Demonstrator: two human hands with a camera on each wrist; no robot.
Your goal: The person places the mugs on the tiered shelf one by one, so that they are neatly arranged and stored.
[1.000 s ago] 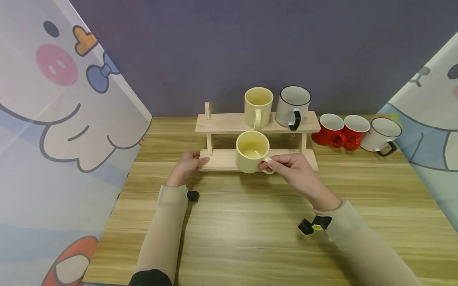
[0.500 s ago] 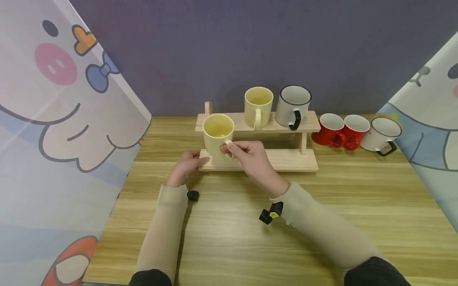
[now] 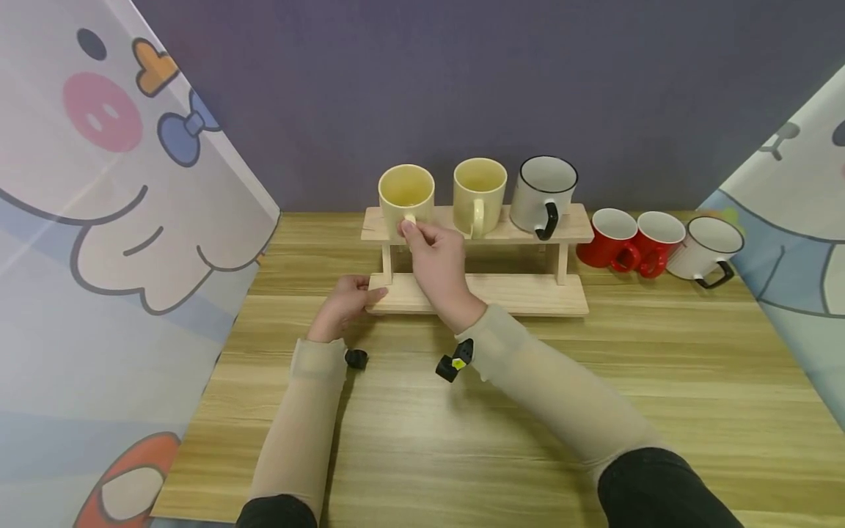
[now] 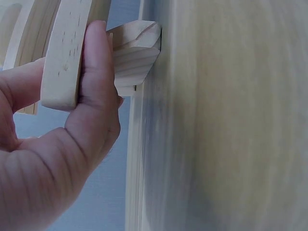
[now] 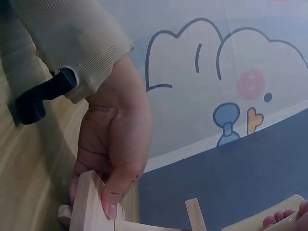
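Observation:
A two-tier wooden rack [image 3: 528,295] stands at the back of the table. My left hand [image 3: 343,304] grips the left end of its lower board; in the left wrist view, the thumb and fingers lie on either side of the board's end [image 4: 65,62]. With my right hand [image 3: 441,268] I pinch the handle of a yellow mug [image 3: 391,218], upright at the left end of the upper tier. In the right wrist view, only the fingertips [image 5: 276,219] of that hand show. A second yellow mug [image 3: 491,209] and a white black-rimmed mug [image 3: 528,204] stand to its right.
Right of the rack, two red mugs [image 3: 597,248] [image 3: 662,238] and another white mug with a black handle [image 3: 686,257] stand close together on the wooden table [image 3: 422,440]. A dark wall [image 3: 422,88] rises behind, with cartoon-printed panels [image 3: 132,293] at both sides.
My right hand has carried the yellow mug left, then up and back, from in front of the lower tier to the upper tier's left end. My left hand has stayed on the rack.

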